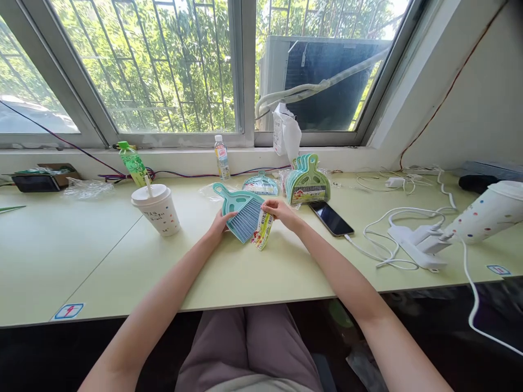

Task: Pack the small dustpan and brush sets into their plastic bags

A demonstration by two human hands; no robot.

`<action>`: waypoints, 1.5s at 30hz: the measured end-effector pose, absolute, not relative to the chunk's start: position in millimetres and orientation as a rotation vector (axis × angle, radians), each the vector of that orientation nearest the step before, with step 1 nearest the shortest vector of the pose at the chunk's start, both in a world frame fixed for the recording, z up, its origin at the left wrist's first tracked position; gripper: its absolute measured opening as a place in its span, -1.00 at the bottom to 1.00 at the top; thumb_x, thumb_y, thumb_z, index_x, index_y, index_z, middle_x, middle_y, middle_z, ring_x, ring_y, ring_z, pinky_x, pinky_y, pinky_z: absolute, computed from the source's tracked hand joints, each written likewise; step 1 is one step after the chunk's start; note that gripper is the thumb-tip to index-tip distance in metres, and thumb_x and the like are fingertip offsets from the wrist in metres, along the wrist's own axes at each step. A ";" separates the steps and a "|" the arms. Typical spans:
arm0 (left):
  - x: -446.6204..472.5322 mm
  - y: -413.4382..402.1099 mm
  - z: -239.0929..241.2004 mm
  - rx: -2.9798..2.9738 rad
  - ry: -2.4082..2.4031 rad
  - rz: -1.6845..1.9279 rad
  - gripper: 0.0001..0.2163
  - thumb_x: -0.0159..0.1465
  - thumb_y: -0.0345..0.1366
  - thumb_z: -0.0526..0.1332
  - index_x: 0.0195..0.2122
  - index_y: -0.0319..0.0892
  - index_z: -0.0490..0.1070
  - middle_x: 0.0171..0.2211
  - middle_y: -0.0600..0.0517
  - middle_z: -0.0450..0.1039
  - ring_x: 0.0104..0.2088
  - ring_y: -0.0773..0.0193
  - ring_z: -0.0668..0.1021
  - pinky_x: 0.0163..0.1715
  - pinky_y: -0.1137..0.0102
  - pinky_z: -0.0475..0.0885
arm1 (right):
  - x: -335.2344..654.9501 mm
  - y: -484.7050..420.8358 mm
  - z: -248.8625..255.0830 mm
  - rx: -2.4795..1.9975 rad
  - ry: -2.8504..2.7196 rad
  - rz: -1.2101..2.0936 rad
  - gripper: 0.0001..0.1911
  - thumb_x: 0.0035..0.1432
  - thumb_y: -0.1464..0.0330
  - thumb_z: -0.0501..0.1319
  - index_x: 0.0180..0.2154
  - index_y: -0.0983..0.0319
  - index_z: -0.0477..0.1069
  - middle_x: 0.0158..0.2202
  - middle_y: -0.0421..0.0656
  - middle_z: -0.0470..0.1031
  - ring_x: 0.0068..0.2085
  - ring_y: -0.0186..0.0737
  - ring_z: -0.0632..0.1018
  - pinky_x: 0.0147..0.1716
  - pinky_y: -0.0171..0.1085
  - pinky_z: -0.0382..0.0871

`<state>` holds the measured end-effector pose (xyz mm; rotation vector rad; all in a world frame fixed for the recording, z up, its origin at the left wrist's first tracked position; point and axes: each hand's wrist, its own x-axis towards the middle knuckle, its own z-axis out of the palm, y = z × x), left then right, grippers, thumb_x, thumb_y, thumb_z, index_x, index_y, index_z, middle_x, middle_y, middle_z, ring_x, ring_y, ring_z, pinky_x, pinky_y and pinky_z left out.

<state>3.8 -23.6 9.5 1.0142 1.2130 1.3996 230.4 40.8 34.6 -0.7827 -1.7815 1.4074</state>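
Observation:
A small teal dustpan [231, 202] with a grey-bristled brush [245, 220] set in it is tilted above the table in front of me. Its lower left edge is gripped by my left hand [219, 225]. My right hand [283, 212] pinches the upper end of a yellow printed label [262, 231], which hangs by the right side of the brush. Whether the label is stuck to the brush there, I cannot tell. Behind lie another teal dustpan set [260, 184] and a row of bagged green dustpan sets [309, 182] standing on edge.
Left of my hands stands a lidded paper cup [157, 212], near a green bottle [134, 163]. A clear bottle [222, 158] is by the window. To the right are a phone [330, 218], a power strip [414, 247] with cables, and a tipped paper cup [490, 212].

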 end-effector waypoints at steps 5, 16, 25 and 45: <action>8.9 -27.2 13.8 1.050 1.200 1.355 -0.47 -0.02 -0.19 0.40 -0.01 -0.11 0.35 -0.17 -0.05 0.53 -0.28 0.13 0.59 -0.38 0.35 0.51 | 221.5 28.8 46.5 -0.723 -1.730 1.336 -0.53 -0.14 -0.06 0.34 -0.41 0.20 0.41 -0.48 -0.24 0.40 -0.54 -0.42 0.33 -0.63 -0.41 0.14; 10.3 -31.1 15.8 1.223 1.065 1.230 -0.37 -0.13 -0.27 0.47 0.01 -0.16 0.36 -0.06 -0.13 0.49 -0.11 0.03 0.57 -0.22 0.26 0.53 | 212.9 39.8 10.1 -1.089 -1.787 0.649 -0.62 0.12 0.01 0.18 -0.36 0.18 0.47 -0.38 -0.15 0.53 -0.43 -0.24 0.49 -0.51 -0.33 0.29; 11.0 -32.6 19.7 1.226 1.029 1.252 -0.36 -0.15 -0.36 0.44 0.02 -0.19 0.34 -0.06 -0.14 0.49 -0.05 0.00 0.53 -0.13 0.22 0.50 | 215.4 37.9 12.6 -1.067 -1.759 0.559 -0.62 0.22 0.03 0.10 -0.23 0.18 0.45 -0.32 -0.15 0.52 -0.42 -0.25 0.50 -0.46 -0.33 0.30; 1.4 -19.0 10.0 1.141 1.056 1.370 -0.37 -0.13 -0.28 0.47 0.00 -0.18 0.33 -0.10 -0.09 0.51 -0.10 0.04 0.57 -0.10 0.21 0.51 | 190.0 25.4 -1.8 -0.862 -1.286 1.713 -0.71 0.11 0.37 0.30 -0.16 0.21 0.27 -0.29 -0.12 0.57 -0.45 -0.28 0.57 -0.48 -0.33 0.49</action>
